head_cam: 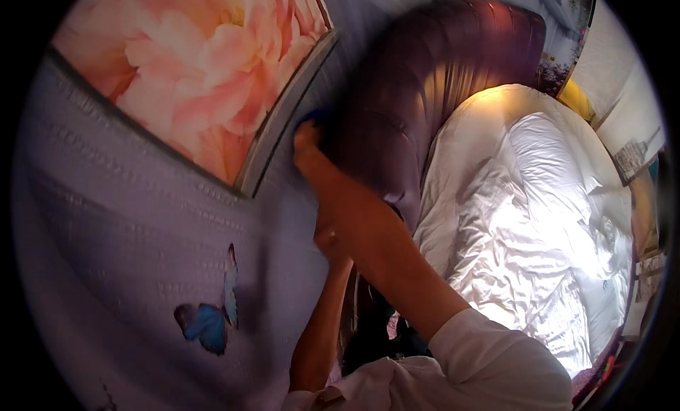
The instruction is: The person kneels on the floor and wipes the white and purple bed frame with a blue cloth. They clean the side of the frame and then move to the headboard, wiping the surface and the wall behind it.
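Observation:
My right arm reaches forward into the gap between the wall and a padded dark purple headboard (382, 140). At its end my right hand (306, 137) is on a dark blue cloth (317, 115), of which only a small blurred part shows. The cloth is by the patterned grey-blue wall (287, 220), close to the headboard's outer side. Lower down, my left hand (326, 238) is partly covered by my right forearm. Its fingers look curled, but whether it holds anything is hidden.
On the left wall hangs a large framed flower picture (212, 87), its lower corner near my right hand. A printed blue butterfly (210, 326) decorates the wall below. To the right, a round bed (446, 198) bears rumpled white bedding (510, 241) and a pillow (547, 161).

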`<move>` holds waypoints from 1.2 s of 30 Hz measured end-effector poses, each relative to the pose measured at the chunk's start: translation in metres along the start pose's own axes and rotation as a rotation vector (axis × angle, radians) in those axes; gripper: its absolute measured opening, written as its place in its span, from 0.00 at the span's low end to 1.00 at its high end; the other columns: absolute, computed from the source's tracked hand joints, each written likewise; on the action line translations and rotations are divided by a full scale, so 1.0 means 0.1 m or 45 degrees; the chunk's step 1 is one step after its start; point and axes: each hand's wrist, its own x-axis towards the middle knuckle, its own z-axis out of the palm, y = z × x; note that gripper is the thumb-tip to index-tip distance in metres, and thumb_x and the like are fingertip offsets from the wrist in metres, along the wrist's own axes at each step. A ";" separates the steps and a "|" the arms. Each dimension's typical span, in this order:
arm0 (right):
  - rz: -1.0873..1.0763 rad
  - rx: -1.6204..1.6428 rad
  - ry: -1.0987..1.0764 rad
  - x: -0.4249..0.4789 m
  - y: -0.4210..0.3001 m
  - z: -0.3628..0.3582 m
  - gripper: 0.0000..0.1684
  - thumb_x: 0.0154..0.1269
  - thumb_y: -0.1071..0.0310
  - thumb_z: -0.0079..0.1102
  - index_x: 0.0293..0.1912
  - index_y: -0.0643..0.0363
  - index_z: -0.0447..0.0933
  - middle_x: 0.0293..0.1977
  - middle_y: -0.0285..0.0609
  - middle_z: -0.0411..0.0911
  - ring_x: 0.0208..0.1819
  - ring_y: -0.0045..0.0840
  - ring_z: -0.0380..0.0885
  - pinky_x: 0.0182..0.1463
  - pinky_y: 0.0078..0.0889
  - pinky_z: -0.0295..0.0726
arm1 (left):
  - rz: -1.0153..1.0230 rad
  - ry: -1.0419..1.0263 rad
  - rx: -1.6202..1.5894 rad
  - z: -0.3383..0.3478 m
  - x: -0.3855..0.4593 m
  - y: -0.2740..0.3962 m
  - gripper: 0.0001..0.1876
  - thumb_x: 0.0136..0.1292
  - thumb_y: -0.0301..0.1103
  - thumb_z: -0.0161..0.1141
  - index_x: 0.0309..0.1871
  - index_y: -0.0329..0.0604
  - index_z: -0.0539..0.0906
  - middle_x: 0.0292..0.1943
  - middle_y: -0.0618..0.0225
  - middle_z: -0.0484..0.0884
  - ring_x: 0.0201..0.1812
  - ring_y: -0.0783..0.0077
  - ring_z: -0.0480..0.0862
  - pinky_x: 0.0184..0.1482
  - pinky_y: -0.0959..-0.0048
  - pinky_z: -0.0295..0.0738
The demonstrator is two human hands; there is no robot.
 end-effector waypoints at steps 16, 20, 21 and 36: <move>-1.622 -0.123 0.121 -0.54 0.69 0.10 0.32 0.78 0.66 0.37 0.78 0.58 0.54 0.81 0.44 0.44 0.80 0.54 0.45 0.75 0.65 0.50 | -0.367 0.596 0.120 -1.01 -1.23 1.05 0.11 0.61 0.13 0.51 0.32 0.41 0.78 0.59 0.58 0.82 0.60 0.63 0.80 0.61 0.64 0.71; -1.090 0.179 -0.213 0.13 0.03 0.06 0.33 0.77 0.67 0.40 0.78 0.59 0.52 0.79 0.54 0.47 0.79 0.54 0.47 0.77 0.56 0.51 | -0.525 0.516 0.102 -1.11 -1.24 1.16 0.11 0.61 0.11 0.51 0.36 0.39 0.80 0.58 0.58 0.83 0.59 0.62 0.80 0.59 0.65 0.73; -1.039 0.233 -0.250 0.09 0.01 0.08 0.34 0.76 0.69 0.41 0.78 0.60 0.52 0.79 0.55 0.48 0.79 0.54 0.47 0.77 0.56 0.50 | -0.486 0.481 0.104 -1.16 -1.27 1.15 0.11 0.62 0.11 0.51 0.37 0.39 0.80 0.57 0.57 0.83 0.59 0.62 0.81 0.58 0.65 0.73; -1.546 -0.256 -0.653 -2.46 1.41 -0.93 0.28 0.71 0.77 0.47 0.69 0.60 0.67 0.69 0.56 0.67 0.66 0.51 0.72 0.64 0.45 0.75 | 0.614 0.170 0.348 -1.01 -0.39 1.57 0.06 0.73 0.24 0.53 0.50 0.38 0.78 0.48 0.47 0.86 0.42 0.61 0.83 0.42 0.69 0.80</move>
